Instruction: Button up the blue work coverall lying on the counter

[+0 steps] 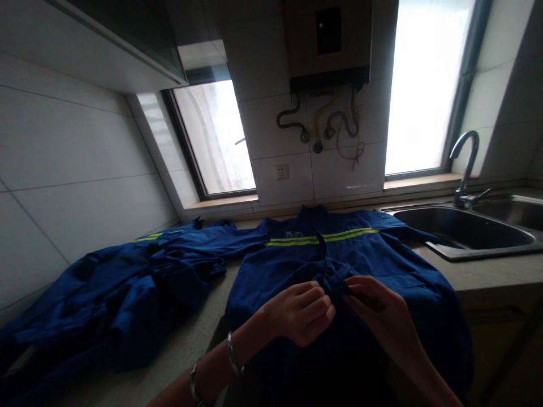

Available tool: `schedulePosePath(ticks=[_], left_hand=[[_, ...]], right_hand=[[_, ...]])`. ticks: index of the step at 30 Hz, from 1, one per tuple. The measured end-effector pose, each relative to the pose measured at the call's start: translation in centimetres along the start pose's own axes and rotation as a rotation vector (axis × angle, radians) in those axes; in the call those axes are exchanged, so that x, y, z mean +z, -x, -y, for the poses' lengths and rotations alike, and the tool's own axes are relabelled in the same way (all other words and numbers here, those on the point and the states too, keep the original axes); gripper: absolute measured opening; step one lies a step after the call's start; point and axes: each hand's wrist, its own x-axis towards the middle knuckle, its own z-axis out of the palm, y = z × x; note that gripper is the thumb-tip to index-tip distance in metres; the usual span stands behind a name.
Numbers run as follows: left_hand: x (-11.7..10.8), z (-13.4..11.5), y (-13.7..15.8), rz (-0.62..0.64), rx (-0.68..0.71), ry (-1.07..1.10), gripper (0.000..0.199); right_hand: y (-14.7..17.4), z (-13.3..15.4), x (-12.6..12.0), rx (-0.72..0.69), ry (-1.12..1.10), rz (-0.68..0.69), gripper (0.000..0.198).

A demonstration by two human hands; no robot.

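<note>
Two silver-toned bangles (231,353) circle the left forearm of a person whose hands work close together, a small gap between them, at the front opening of a blue jacket (394,260). The right hand (379,311) pinches the cloth between thumb and fingers; the left hand (301,314) curls against it, its fingertips hidden, so its grip cannot be told. The jacket, banded in yellow-green stripes, lies spread on the surface (199,330) and drapes over the near edge, one sleeve reaching the sink (494,251) at right. A second blue garment (131,294) lies rumpled at left. Farther back stand a curved faucet (466,169), bright windows (424,90) and a wall-mounted heater (328,42).
</note>
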Motion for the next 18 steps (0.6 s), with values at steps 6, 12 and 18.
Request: schedulePosePath(ticks=[6,12,18], left_hand=[[0.40,-0.09,0.00,0.041,-0.084,0.037,0.011],[0.28,-0.52,-0.58,0.117,-0.294,0.140,0.020],[0.56,-0.44,-0.32,0.041,-0.420,0.344,0.020]], right_hand=[[0.20,0.27,0.00,-0.027,0.003,-0.025,0.030],[0.34,0.48,-0.35,-0.050,-0.011,-0.019,0.031],[0.28,-0.15,-0.58,-0.042,-0.098,0.027,0.031]])
